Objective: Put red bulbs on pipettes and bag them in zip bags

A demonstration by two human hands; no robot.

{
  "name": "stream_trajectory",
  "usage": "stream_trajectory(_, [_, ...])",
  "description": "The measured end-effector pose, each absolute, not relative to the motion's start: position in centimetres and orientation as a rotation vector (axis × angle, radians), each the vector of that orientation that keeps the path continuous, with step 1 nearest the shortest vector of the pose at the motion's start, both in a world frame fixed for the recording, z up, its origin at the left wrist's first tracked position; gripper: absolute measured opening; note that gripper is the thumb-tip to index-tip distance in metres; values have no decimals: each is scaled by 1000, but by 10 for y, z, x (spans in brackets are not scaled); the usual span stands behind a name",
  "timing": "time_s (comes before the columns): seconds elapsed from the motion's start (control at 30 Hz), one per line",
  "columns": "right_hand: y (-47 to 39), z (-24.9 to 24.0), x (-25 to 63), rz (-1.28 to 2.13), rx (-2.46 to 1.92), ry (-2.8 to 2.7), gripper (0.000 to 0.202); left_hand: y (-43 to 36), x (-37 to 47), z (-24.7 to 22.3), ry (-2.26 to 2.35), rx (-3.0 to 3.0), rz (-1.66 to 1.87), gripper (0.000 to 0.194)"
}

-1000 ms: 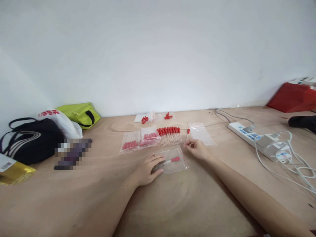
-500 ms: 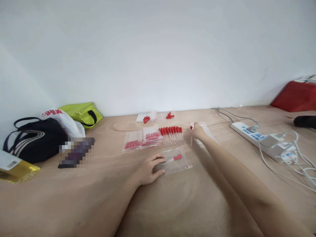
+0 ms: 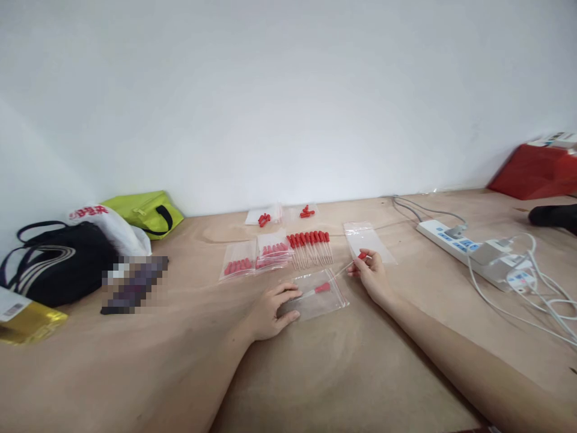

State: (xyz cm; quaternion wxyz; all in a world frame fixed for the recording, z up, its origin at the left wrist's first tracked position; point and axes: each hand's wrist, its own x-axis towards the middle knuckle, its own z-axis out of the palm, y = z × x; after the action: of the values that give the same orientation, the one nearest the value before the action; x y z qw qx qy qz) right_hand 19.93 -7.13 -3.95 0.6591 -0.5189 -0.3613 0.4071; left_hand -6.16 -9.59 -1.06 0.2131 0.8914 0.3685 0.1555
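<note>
My left hand (image 3: 273, 313) rests on the left end of a clear zip bag (image 3: 315, 305), thumb and fingers apart. Inside that bag lies one dropper (image 3: 322, 288) with a red bulb. Between the fingers of my right hand (image 3: 370, 273) is another dropper (image 3: 362, 256), pinched at its red bulb, its thin clear tube pointing left toward the bag's opening. Behind the bag several loose droppers (image 3: 311, 246) lie side by side, red bulbs away from me. Filled zip bags (image 3: 238, 260) with red-bulbed droppers overlap to their left. An unfilled-looking zip bag (image 3: 367, 237) lies just beyond my right hand.
Small red bulbs (image 3: 307, 211) lie on bags near the wall. On the right stand a white power strip (image 3: 444, 237) with tangled cables and a red bag (image 3: 536, 171). To the left are a black bag (image 3: 58, 261), a lime-green bag (image 3: 144, 210) and a yellow package (image 3: 33, 322).
My right hand has come nearer and slightly right with the dropper, which has swung from roughly upright to slanting toward the bag. My left hand stays on the bag.
</note>
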Motion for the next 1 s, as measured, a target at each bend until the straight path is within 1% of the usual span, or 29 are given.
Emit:
stream_trajectory(0.13, [-77, -38, 185, 1034, -1132, -787, 41, -96, -62, -10, 1061, 2457, 411, 43])
stream_trajectory(0.27, [-83, -42, 178, 1088, -1144, -1015, 38, -97, -61, -8, 1091, 2436, 388, 49])
stream_trajectory(0.37, [-83, -47, 179, 1030, -1258, -1236, 32, -97, -60, -6, 1092, 2434, 379, 49])
stream_trajectory(0.47, [-82, -51, 181, 898, -1361, -1418, 27, -98, -59, -5, 1095, 2434, 385, 48])
stream_trajectory(0.57, [-80, -52, 183, 803, -1285, -1614, 21, -97, -59, -5, 1086, 2437, 402, 47])
stream_trajectory(0.63, [-76, -51, 186, 773, -1264, -1678, 22, -97, -60, -7, 1069, 2440, 420, 46])
stream_trajectory(0.83, [-30, -35, 199, 556, -1733, -1476, 17, -95, -61, -11, 1020, 2451, 456, 39])
stream_trajectory(0.9, [-10, -28, 198, 504, -1852, -1475, 23, -95, -61, -11, 1016, 2448, 461, 37])
stream_trajectory(1.0, [14, -23, 190, 493, -1906, -1484, 29, -95, -61, -11, 1004, 2439, 481, 33])
